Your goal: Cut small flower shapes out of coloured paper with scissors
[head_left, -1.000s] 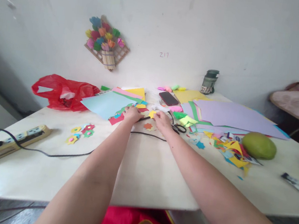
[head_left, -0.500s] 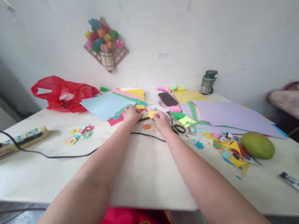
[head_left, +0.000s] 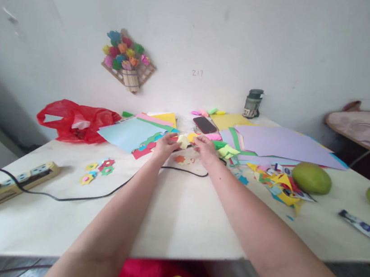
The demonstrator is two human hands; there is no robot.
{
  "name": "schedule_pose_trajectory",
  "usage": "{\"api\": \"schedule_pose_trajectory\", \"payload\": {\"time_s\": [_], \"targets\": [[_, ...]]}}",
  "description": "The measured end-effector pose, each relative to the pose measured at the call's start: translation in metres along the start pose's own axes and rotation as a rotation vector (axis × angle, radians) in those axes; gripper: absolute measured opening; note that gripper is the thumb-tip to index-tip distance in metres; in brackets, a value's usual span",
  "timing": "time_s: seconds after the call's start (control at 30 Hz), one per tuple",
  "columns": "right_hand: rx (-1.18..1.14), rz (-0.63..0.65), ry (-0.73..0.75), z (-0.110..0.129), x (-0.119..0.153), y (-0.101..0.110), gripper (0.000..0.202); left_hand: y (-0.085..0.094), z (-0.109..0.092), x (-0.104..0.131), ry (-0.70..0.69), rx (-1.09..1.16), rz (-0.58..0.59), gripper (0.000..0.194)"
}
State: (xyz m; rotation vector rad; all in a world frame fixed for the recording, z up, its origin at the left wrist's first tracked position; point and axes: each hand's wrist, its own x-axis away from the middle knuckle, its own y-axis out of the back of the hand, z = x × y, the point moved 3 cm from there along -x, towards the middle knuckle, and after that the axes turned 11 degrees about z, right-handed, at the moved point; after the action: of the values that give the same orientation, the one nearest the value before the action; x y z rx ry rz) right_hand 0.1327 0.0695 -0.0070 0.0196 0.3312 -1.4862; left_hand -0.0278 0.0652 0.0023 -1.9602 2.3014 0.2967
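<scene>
Between the fingers of my left hand point(head_left: 166, 146) is a pale cream paper cutout point(head_left: 182, 141), flower-like in outline. My right hand point(head_left: 206, 149) pinches a yellow paper flower point(head_left: 192, 136) close beside it. The two pieces are raised a little over the table, nearly touching. Below them lie an orange paper flower point(head_left: 179, 159) and small scraps. A black cord point(head_left: 184, 171) passes under both hands. To the left rests a group of finished-looking layered paper flowers point(head_left: 87, 177) in yellow, red, green and blue.
Coloured paper sheets point(head_left: 273, 141) lie at the back right, with a phone point(head_left: 205, 124) beside them. Paper scraps point(head_left: 284, 185), a green mango point(head_left: 311, 178) and a tube point(head_left: 364, 228) are at right. A red plastic bag point(head_left: 74, 119) and a power strip point(head_left: 11, 190) stand at left.
My left hand has lifted the pale cream cutout off the table, close to the yellow flower in my right hand. The camera view has shifted slightly.
</scene>
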Motion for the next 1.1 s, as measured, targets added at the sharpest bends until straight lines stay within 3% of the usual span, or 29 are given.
{"api": "schedule_pose_trajectory", "payload": {"time_s": [0.27, 0.47, 0.7, 0.93, 1.1], "targets": [[0.027, 0.133, -0.041, 0.000, 0.002, -0.002, 0.020, -0.003, 0.002, 0.005, -0.033, 0.027, 0.077, 0.062], [0.068, 0.146, -0.081, -0.003, 0.001, -0.004, 0.013, -0.008, 0.003, 0.003, -0.054, 0.024, 0.150, 0.063], [0.116, 0.145, -0.055, 0.001, 0.002, -0.005, 0.011, -0.011, -0.003, 0.007, 0.089, 0.198, 0.168, 0.045], [0.295, 0.222, 0.014, 0.008, 0.007, -0.007, 0.013, -0.007, 0.001, 0.008, 0.203, 0.146, 0.165, 0.033], [0.027, 0.150, -0.010, 0.009, 0.006, -0.008, 0.020, -0.006, -0.001, 0.007, 0.136, 0.168, 0.141, 0.032]]}}
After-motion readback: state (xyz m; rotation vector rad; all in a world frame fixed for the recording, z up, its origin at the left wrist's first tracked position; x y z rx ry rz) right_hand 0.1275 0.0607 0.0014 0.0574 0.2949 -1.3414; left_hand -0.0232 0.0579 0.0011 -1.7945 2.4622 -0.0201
